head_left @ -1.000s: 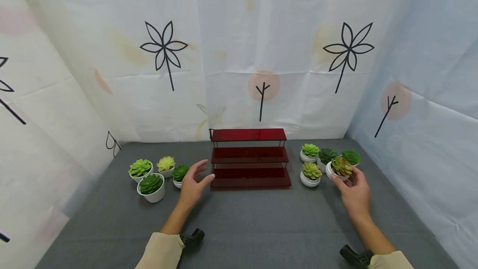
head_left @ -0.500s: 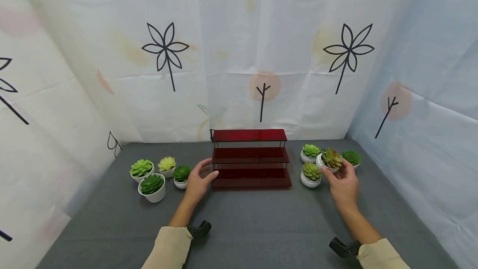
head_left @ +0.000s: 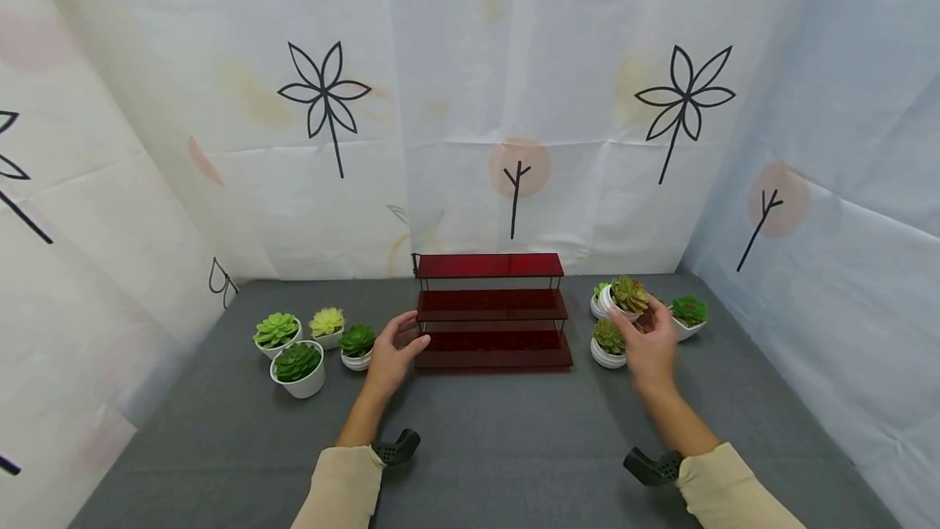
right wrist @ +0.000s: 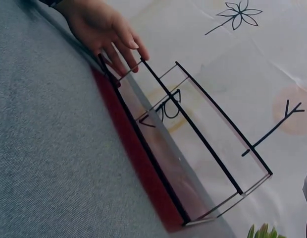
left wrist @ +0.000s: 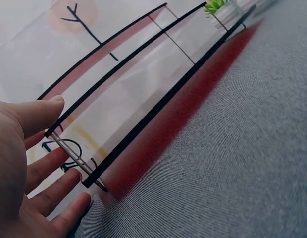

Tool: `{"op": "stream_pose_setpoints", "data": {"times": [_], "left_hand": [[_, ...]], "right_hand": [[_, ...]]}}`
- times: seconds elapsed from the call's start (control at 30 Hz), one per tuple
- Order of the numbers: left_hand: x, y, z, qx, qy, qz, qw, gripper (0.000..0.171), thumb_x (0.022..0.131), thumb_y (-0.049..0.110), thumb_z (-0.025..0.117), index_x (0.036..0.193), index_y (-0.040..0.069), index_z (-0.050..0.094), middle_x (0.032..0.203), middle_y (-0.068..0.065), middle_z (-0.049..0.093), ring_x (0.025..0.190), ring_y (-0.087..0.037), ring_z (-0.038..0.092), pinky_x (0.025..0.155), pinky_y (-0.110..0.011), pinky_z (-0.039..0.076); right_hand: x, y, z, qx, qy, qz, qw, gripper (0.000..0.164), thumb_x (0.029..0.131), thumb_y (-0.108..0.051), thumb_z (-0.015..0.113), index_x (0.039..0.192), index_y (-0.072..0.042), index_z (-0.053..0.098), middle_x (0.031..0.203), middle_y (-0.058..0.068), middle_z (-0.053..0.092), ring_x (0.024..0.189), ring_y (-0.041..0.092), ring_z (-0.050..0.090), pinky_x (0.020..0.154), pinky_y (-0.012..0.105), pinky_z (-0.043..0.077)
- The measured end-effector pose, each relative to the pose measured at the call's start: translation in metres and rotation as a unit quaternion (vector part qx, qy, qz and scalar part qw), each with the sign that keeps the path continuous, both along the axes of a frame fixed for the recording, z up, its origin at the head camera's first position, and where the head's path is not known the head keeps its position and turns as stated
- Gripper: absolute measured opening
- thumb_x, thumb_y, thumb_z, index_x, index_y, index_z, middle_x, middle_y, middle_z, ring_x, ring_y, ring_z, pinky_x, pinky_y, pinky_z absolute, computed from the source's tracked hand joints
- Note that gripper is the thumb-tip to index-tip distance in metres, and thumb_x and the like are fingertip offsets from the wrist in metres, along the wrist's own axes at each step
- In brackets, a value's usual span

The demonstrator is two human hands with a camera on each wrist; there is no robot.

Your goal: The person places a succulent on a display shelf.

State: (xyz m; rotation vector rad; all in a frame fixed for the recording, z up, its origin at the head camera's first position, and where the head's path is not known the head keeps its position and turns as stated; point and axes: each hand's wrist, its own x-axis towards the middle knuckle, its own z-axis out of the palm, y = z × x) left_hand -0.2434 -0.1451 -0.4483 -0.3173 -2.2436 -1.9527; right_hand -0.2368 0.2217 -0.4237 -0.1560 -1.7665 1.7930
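Observation:
My right hand (head_left: 650,351) grips a small white pot with a reddish-green succulent (head_left: 629,295), raised above the right-hand group of plants. Only green leaf tips (right wrist: 265,232) show at the bottom of the right wrist view. A three-tier dark red display stand (head_left: 492,303) stands at the back centre of the table. At its left end is my left hand (head_left: 389,356), thumb and fingers spread on either side of the end posts. In the left wrist view those fingers (left wrist: 54,191) are extended and seem to touch or nearly touch the stand; contact is unclear.
Right of the stand are potted succulents: a yellow-green one (head_left: 609,336), a light green one (head_left: 598,292) partly hidden, and a dark green one (head_left: 689,310). Several more, including a larger dark green one (head_left: 297,363), stand at left. Patterned cloth walls (head_left: 470,104) enclose the grey table (head_left: 499,447).
My right hand has carried the reddish-green succulent leftward, over the other pots. My left hand has moved slightly right, up to the stand's left end. The stand has not moved.

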Motion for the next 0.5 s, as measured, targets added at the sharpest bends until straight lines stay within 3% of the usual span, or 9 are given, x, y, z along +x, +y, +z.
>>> {"op": "stream_pose_setpoints", "data": {"times": [0.13, 0.37, 0.5], "left_hand": [[-0.005, -0.003, -0.005, -0.001, -0.011, -0.008, 0.9999, 0.055, 0.093, 0.005, 0.065, 0.142, -0.007, 0.042, 0.137, -0.033, 0.045, 0.126, -0.048, 0.042, 0.1, -0.057, 0.038], [-0.021, -0.013, -0.028, -0.007, -0.041, -0.025, 0.9988, 0.06, 0.093, 0.015, 0.068, 0.146, 0.007, 0.042, 0.144, -0.023, 0.043, 0.131, -0.039, 0.041, 0.102, -0.058, 0.036], [-0.024, -0.017, -0.032, -0.01, -0.043, -0.043, 0.9981, 0.062, 0.092, 0.015, 0.069, 0.147, 0.011, 0.041, 0.146, -0.021, 0.041, 0.132, -0.038, 0.041, 0.102, -0.058, 0.037]], "right_hand": [[-0.005, -0.007, 0.005, -0.001, -0.017, 0.014, 1.0, 0.057, 0.087, 0.0, 0.071, 0.138, 0.005, 0.045, 0.119, 0.005, 0.052, 0.104, 0.01, 0.052, 0.079, 0.012, 0.045], [-0.012, -0.022, 0.015, -0.022, -0.048, 0.057, 0.997, 0.057, 0.09, -0.003, 0.068, 0.14, 0.002, 0.042, 0.128, 0.011, 0.049, 0.11, 0.014, 0.05, 0.082, 0.014, 0.045], [-0.016, -0.03, 0.019, -0.022, -0.057, 0.066, 0.996, 0.058, 0.091, -0.005, 0.068, 0.142, 0.001, 0.041, 0.132, 0.013, 0.048, 0.111, 0.014, 0.048, 0.082, 0.014, 0.045]]}}
